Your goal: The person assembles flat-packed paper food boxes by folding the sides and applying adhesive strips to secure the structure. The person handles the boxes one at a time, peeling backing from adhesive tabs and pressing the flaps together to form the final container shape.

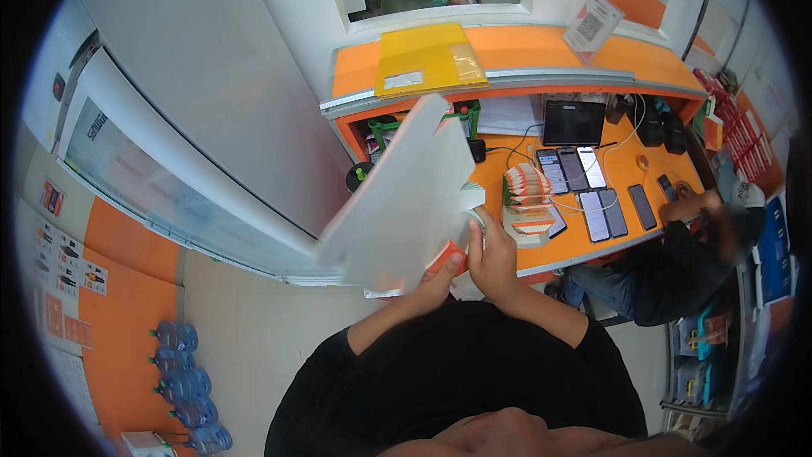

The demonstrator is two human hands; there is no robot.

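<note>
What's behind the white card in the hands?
Past its edges, part of a green basket and the orange desk show. Whatever lies directly behind the white card is covered and can't be made out.

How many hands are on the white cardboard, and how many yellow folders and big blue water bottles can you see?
Hands on the white cardboard: 2 (left hand, right hand)
Yellow folder: 1
Big blue water bottles: 5
Total: 8
</note>
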